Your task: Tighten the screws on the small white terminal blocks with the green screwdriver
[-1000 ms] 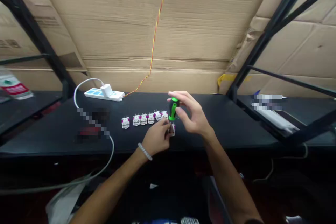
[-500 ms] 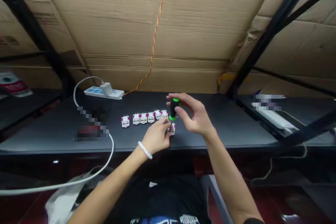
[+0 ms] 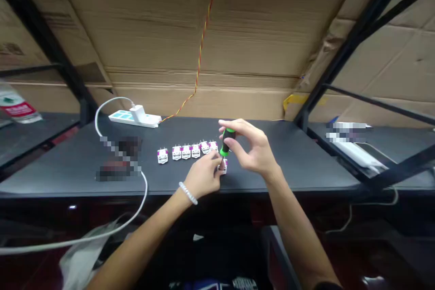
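My right hand (image 3: 253,149) is closed around the black-and-green handle of a screwdriver (image 3: 228,141), which points down and leans slightly. Its tip meets a small white-and-purple part (image 3: 224,166) on the dark table. My left hand (image 3: 204,174), with a pale beaded bracelet at the wrist, pinches that part from the left, close to the screwdriver's shaft. The fingertips partly cover the part, so its top is hard to see. Several like parts with thin pins stand in a row to the left, among them one white-and-purple part (image 3: 162,156) set apart from the others.
A white power strip (image 3: 136,118) with a plugged-in adapter lies at the back left. Its white cable (image 3: 146,190) loops over the table's front edge. Black metal posts (image 3: 340,59) frame both sides, and cardboard (image 3: 251,45) backs the table. A bottle (image 3: 18,106) lies at far left.
The screwdriver's handle has tilted slightly to the right with my right hand. My left hand stays on the same part, and the row of parts has not moved.
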Demonstrator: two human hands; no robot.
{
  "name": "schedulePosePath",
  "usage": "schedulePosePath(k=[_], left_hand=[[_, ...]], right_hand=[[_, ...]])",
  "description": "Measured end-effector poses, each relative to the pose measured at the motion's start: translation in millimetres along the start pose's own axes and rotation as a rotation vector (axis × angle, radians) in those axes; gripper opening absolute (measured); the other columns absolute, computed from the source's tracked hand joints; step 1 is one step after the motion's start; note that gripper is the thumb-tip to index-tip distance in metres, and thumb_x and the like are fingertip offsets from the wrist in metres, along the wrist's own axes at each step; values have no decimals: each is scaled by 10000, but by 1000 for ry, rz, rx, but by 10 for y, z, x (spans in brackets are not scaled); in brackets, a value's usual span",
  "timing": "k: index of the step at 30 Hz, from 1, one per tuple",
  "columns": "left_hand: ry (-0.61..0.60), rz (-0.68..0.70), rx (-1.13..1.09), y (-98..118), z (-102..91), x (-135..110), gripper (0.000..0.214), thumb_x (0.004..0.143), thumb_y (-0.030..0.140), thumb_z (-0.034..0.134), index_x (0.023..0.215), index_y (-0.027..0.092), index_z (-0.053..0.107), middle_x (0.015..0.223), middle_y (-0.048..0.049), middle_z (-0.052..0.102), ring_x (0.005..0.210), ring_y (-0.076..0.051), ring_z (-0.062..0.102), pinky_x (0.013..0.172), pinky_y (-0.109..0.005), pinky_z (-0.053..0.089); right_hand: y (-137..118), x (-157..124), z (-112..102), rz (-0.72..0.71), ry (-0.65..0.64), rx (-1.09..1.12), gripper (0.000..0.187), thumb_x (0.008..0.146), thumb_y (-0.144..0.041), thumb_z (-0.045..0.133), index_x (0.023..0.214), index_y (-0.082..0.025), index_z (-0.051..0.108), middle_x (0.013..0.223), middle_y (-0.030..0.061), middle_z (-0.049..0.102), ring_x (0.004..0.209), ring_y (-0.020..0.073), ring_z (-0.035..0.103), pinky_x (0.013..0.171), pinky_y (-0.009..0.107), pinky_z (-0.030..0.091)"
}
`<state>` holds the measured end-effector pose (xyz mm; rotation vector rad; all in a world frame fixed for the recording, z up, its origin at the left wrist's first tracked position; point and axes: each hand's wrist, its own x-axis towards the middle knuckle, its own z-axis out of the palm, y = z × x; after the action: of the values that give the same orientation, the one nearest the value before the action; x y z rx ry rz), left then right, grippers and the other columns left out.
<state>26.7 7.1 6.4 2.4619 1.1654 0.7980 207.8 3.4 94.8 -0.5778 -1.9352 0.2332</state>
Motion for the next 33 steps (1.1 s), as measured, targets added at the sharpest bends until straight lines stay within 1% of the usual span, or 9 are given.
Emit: schedulePosePath(k=[4, 9, 14, 16, 20, 22, 26, 29, 33], left_hand=[[3, 16, -17, -7, 6, 2, 143, 847, 58, 623, 842, 198, 647, 1107, -75, 651, 970, -230, 667, 896, -352, 565], [-3, 9, -22, 6, -2, 5, 153, 843, 52, 615, 842, 202, 644, 1078, -66, 654, 933, -225, 670, 869, -350, 564], [5, 4, -9, -2, 7, 1, 140, 859, 73, 623, 842, 211, 644, 1089, -63, 652, 966, -233, 671, 878, -351, 563], [0, 2, -6, -5, 8, -1, 146, 857, 70, 622, 837, 214, 643, 1083, -61, 652, 957, -231, 671, 883, -352, 564], [4, -1, -2, -3, 6, -2, 149, 844, 62, 625, 838, 209, 648, 1077, -69, 653, 961, -241, 676, 871, -358, 566], [5, 4, -8, 0, 7, -2, 148, 846, 62, 622, 842, 207, 651, 1084, -67, 653, 952, -238, 678, 854, -352, 564], [12, 10, -8, 0, 17, -4, 151, 853, 63, 618, 841, 208, 655, 1080, -61, 650, 934, -231, 673, 847, -347, 558], [10, 20, -21, -13, 23, -3, 155, 856, 55, 622, 840, 205, 659, 1085, -63, 654, 958, -233, 675, 889, -353, 560], [-4, 28, -65, -31, 11, 8, 161, 878, 57, 622, 840, 204, 673, 1100, -65, 656, 972, -228, 682, 938, -363, 565]], right_hand=[[-11, 37, 4, 10, 41, -146, 305, 957, -333, 751, 1251, -254, 751, 1022, 68, 697, 849, 190, 654, 730, 338, 603], [-29, 23, -61, 50, -66, 40, 446, 1053, -243, 531, 1494, -265, 598, 1336, 116, 704, 1087, 217, 719, 944, 403, 619], [-21, 42, -77, 17, 5, -146, 355, 945, -335, 781, 1292, -267, 754, 1006, 48, 718, 827, 176, 653, 765, 326, 598], [-25, 45, -67, 13, 17, -188, 399, 930, -362, 798, 1313, -267, 745, 987, 46, 691, 797, 177, 636, 752, 339, 601], [-37, 5, -41, 26, -58, -67, 462, 1014, -281, 636, 1476, -271, 628, 1266, 111, 701, 1031, 237, 724, 912, 426, 628], [-22, -19, -19, 37, -40, 26, 450, 1033, -265, 608, 1483, -278, 617, 1332, 115, 711, 1054, 229, 753, 933, 421, 635], [55, -22, 28, 35, 78, -7, 380, 987, -306, 731, 1365, -284, 708, 1142, 67, 791, 899, 183, 745, 811, 342, 637], [101, -1, 41, -14, 119, -138, 388, 910, -353, 832, 1281, -268, 755, 977, 43, 757, 762, 162, 661, 689, 309, 596], [82, -5, 37, -49, 132, -215, 358, 977, -349, 736, 1325, -264, 730, 990, 61, 731, 734, 163, 635, 681, 318, 595]])
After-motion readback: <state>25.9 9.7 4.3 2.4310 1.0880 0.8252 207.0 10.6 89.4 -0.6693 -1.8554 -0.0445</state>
